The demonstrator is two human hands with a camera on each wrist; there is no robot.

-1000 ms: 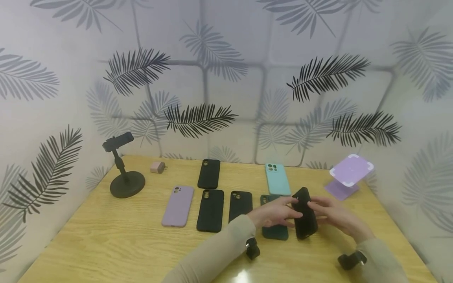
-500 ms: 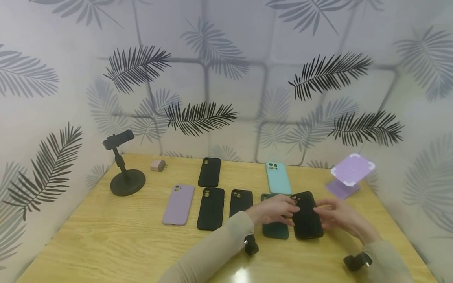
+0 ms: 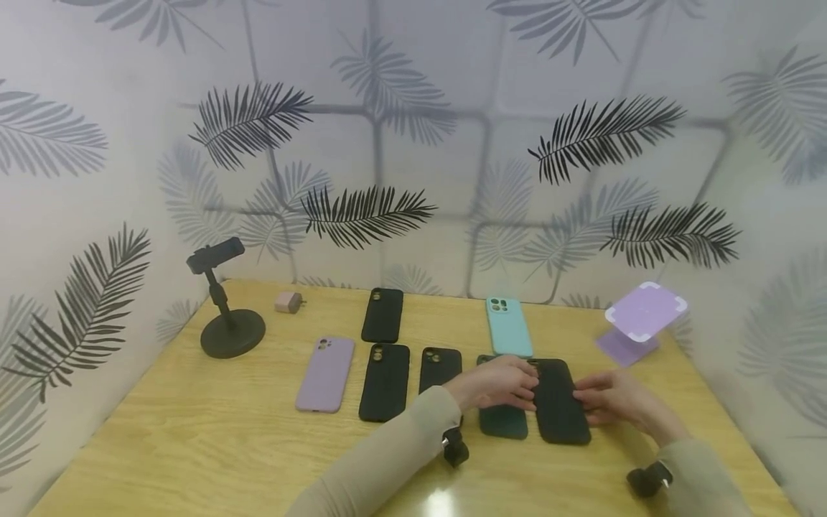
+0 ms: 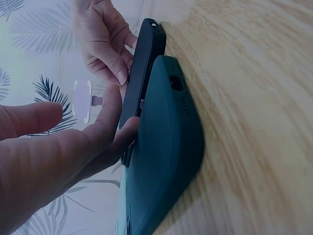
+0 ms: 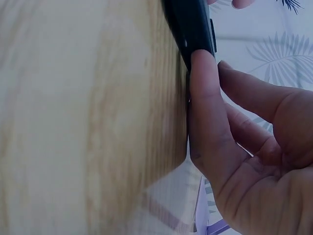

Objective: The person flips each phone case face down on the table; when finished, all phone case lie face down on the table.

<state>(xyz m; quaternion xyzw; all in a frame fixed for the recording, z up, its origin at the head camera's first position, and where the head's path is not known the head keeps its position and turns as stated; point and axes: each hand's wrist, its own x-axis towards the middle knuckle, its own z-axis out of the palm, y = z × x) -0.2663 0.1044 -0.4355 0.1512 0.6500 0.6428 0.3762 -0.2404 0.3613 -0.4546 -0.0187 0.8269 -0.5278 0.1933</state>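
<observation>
A black phone case (image 3: 561, 402) lies back up on the wooden table, right of a dark green phone case (image 3: 502, 422). My left hand (image 3: 496, 384) reaches over the green case, its fairly straight fingers at the black case's left edge. On the other side my right hand (image 3: 623, 402) holds the black case's right edge between thumb and fingertips. The right wrist view shows that fingertip (image 5: 204, 73) against the side of the black case (image 5: 193, 24). In the left wrist view the green case (image 4: 168, 132) stands nearest, its port hole visible.
A turquoise case (image 3: 509, 327) lies behind. Several cases lie to the left: black ones (image 3: 384, 380) and a lilac one (image 3: 326, 373). A black phone stand (image 3: 232, 334), a pink charger plug (image 3: 288, 302) and a purple stand (image 3: 646, 310) sit near the back wall.
The black case has come down from an upright tilt between my hands to lie beside the green one. My right hand has shifted a little right and toward me; the left stays nearly in place.
</observation>
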